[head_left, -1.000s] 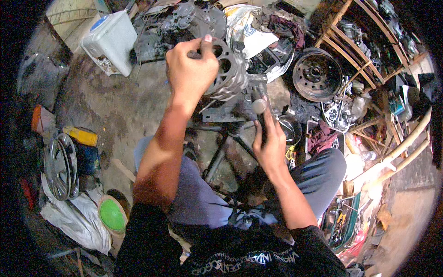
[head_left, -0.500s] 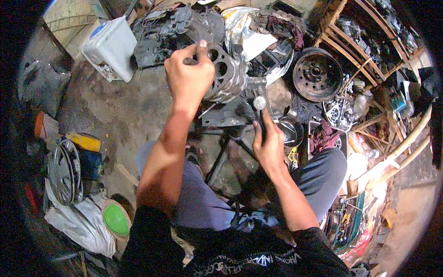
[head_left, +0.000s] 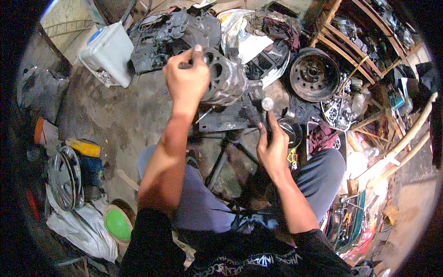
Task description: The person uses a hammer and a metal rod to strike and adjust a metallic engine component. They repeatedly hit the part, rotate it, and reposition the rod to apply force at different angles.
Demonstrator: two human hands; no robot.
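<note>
My left hand [head_left: 186, 81] is closed round a dark rod-like tool [head_left: 185, 65]; only its blunt end shows, so its kind is unclear. That hand is against the near-left side of a grey metal engine block [head_left: 230, 78] with large round bores, and partly covers it. The block rests on a flat metal stand plate [head_left: 221, 121] in front of me. To the right, my right hand [head_left: 274, 150] grips a hammer [head_left: 267, 104] by its dark handle, the round pale face turned up, apart from the block. A thin rod [head_left: 206, 113] lies by the plate's left edge.
A steel wheel rim [head_left: 315, 74] lies to the right, near a wooden rack [head_left: 353, 44] of parts. Dark engine parts [head_left: 177, 34] and a white sack [head_left: 244, 39] are behind the block. A white cooler box [head_left: 108, 55] stands far left; an open toolbox [head_left: 348, 221] lies right.
The hammer and my right hand have shifted slightly right and down. My left hand keeps its grip beside the block, and the whole view has moved a little.
</note>
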